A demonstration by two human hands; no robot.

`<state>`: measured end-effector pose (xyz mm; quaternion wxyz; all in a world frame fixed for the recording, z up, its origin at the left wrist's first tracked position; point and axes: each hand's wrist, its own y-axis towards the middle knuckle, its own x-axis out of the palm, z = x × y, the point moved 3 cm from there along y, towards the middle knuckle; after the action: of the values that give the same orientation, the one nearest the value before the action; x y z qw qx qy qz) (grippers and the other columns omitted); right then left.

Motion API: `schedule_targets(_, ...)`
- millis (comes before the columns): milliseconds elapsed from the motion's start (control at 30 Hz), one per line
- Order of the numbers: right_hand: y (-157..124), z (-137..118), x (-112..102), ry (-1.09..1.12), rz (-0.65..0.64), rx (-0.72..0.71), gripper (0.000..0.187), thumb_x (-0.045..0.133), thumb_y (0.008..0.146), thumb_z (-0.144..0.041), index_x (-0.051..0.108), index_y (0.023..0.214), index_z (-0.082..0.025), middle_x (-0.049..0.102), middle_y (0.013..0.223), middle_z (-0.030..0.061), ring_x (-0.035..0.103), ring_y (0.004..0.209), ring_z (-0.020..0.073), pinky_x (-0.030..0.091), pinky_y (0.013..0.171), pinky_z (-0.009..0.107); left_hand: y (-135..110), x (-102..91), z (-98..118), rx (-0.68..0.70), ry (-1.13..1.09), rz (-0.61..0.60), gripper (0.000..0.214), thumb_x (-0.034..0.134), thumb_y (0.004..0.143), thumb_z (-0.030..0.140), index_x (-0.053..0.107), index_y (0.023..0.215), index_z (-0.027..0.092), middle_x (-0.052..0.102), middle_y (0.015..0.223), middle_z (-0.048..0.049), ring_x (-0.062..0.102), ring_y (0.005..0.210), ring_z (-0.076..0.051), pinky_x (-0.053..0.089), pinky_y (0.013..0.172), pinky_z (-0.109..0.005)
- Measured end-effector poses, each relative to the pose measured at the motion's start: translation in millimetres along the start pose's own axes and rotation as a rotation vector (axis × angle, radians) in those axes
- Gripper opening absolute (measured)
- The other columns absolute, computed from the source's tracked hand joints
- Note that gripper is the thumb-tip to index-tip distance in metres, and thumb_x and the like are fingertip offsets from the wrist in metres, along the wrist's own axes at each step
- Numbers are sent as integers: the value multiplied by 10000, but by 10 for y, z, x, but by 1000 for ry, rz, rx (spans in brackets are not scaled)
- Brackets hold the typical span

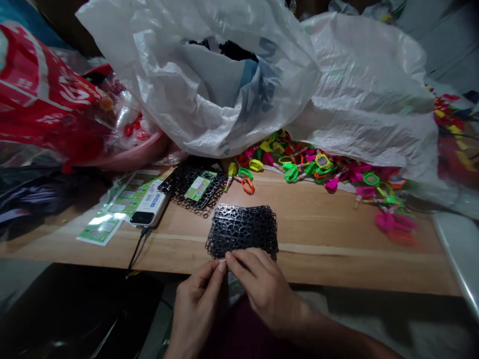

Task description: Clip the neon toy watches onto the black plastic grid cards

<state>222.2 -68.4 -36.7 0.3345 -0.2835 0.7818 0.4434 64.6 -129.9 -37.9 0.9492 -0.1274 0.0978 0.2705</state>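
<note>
My left hand (pixel 199 301) and my right hand (pixel 267 291) meet at the front edge of the table, fingertips pinched together. Between them is a thin green-and-white printed sheet (pixel 234 285), mostly hidden by my fingers; a small white edge shows at the tips. Just beyond my fingers lies a stack of black plastic mesh panels (pixel 242 229). Farther back on the left are more black mesh panels (pixel 175 179), with a green printed card (pixel 198 188) on top.
Green printed sheets (pixel 100 227) lie left, beside a white power bank (pixel 149 207) with a cable. Colourful plastic toy pieces (pixel 322 162) are heaped along the back. Behind them stand large white sacks (pixel 179 89); a red bag (pixel 45 94) is at left. A black surface (pixel 75 309) sits lower left.
</note>
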Motion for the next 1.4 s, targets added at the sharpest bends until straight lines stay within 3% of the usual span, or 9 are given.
schedule_targets(333,125,20,-89,121,51,30,203,486,998,-62,648,1075,-156,652,1177,133,596,1062,247,533,902,396,8,43,-104,-62,-114,-137,475,700,812,605,755,938,151,732,813,-45,653,797,-207,538,712,-260)
schedule_targets(467,161,-60,-325,349,188,-34,183,530,945,-26,621,1009,-172,655,1089,99,614,999,220,516,877,395,164,-160,-165,-55,-85,-57,492,682,806,632,713,916,153,660,699,-15,554,635,-158,458,553,-229)
schedule_targets(533,140,-18,-452,517,281,41,160,571,945,-57,621,996,-201,655,1028,60,631,946,188,529,832,345,252,-334,-217,-19,2,20,484,669,808,637,698,894,161,639,672,-7,538,606,-154,434,523,-227)
schedule_targets(633,84,245,-529,612,404,386,74,641,961,-165,639,968,-238,663,932,12,640,846,152,521,725,266,294,-461,-197,110,191,-40,402,615,883,578,685,857,182,640,671,-6,570,622,-158,448,554,-232)
schedule_targets(767,59,712,-417,517,408,783,161,745,887,-354,669,914,-214,672,825,4,608,708,151,490,636,265,139,-163,66,502,440,-401,288,466,1014,342,667,867,196,714,877,-47,644,823,-172,510,738,-260)
schedule_targets(900,119,967,-281,436,326,822,202,727,849,-391,667,863,-199,656,755,-2,588,652,154,468,609,275,23,303,231,854,718,-546,314,428,952,72,664,1114,202,576,1510,-85,546,1281,-263,498,1011,-414)
schedule_targets(967,137,1008,-267,344,277,801,188,708,853,-383,659,842,-202,652,744,-2,588,651,158,459,619,282,68,456,184,884,877,-537,307,476,915,36,666,1098,193,476,1606,-74,487,1370,-316,492,1007,-470)
schedule_targets(1200,127,1252,-308,84,208,787,411,784,800,-475,661,1086,-207,656,848,16,613,773,203,430,687,309,233,552,-107,897,987,-516,193,533,946,108,683,1016,207,588,1505,-67,541,1357,-294,485,934,-421)
schedule_targets(1400,-12,1487,-145,720,316,958,419,845,732,-550,617,814,-208,589,655,-24,543,584,153,425,549,262,131,426,-19,770,696,-558,215,479,962,115,676,986,198,595,1500,-94,477,1431,-301,440,1062,-463)
